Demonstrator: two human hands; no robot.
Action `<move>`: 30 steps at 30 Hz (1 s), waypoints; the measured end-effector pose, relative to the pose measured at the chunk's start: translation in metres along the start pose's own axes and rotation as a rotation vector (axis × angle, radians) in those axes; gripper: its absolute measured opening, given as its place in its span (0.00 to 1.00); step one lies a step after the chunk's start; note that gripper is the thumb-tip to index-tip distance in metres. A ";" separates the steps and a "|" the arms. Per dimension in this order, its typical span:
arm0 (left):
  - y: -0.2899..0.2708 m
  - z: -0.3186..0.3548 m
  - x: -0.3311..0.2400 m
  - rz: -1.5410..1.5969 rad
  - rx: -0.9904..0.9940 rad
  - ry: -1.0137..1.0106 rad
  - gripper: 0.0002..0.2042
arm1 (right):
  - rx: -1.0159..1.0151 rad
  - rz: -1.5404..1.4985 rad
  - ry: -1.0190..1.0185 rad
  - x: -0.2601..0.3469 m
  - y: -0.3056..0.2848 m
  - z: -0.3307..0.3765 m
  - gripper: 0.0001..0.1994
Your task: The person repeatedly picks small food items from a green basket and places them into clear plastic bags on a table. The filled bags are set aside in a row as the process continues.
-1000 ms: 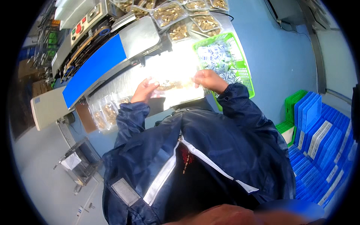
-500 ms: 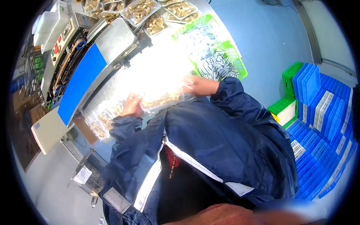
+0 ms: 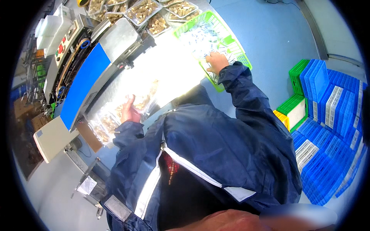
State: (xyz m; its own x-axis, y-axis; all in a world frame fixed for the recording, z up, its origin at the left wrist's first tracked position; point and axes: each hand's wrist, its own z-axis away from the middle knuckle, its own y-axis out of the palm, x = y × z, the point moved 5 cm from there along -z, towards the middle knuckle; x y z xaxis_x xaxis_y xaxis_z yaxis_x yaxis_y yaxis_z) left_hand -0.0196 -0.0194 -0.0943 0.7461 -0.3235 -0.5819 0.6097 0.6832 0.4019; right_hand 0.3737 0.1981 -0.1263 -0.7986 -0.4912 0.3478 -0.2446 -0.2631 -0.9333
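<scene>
Head view, one frame. What do the hands show?

— Left hand (image 3: 129, 111), left of centre: fingers curled onto a clear bag of brown pieces (image 3: 144, 101) on the bright worktop (image 3: 169, 73). Grip looks closed on the bag's edge; glare washes out the detail.

— And the other?

— Right hand (image 3: 217, 62), upper centre-right: reaches into a green basket (image 3: 243, 57) of small white packets (image 3: 200, 38). Palm down, fingers spread on the packets. Cannot tell whether it holds one.

— Where does the basket sit?

— At the upper right end of the worktop, tilted across the frame, its near corner just beside the dark blue sleeve (image 3: 246, 96).

— Around the left hand?

— More clear filled bags (image 3: 102, 129) lie lower left of it, near the table edge. Above them, a long machine with a blue panel (image 3: 83, 86) runs diagonally toward the upper left, with a control box (image 3: 63, 42) beyond it.

— Top of the frame?

— Clear trays of brown pieces (image 3: 144, 9), packed side by side, just left of the basket.

— Right edge?

— Stacked blue crates (image 3: 331, 115) on the floor, a few green crates (image 3: 296, 75) among them, well apart from both hands.
</scene>
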 end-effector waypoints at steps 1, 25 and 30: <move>-0.005 -0.003 0.002 -0.008 -0.017 0.015 0.21 | -0.021 -0.041 0.001 -0.002 0.005 -0.005 0.10; -0.010 -0.003 0.009 0.099 -0.122 -0.020 0.24 | -0.322 -0.424 0.348 -0.045 0.040 -0.077 0.16; -0.026 0.000 0.017 0.116 -0.183 0.021 0.25 | -0.222 -0.590 0.317 -0.075 0.024 -0.075 0.14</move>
State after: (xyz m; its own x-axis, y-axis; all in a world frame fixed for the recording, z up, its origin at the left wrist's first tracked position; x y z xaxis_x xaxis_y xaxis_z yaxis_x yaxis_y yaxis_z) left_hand -0.0230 -0.0429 -0.1144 0.8019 -0.2234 -0.5542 0.4597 0.8231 0.3334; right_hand 0.3866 0.2905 -0.1818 -0.6113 -0.0442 0.7902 -0.7658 -0.2191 -0.6046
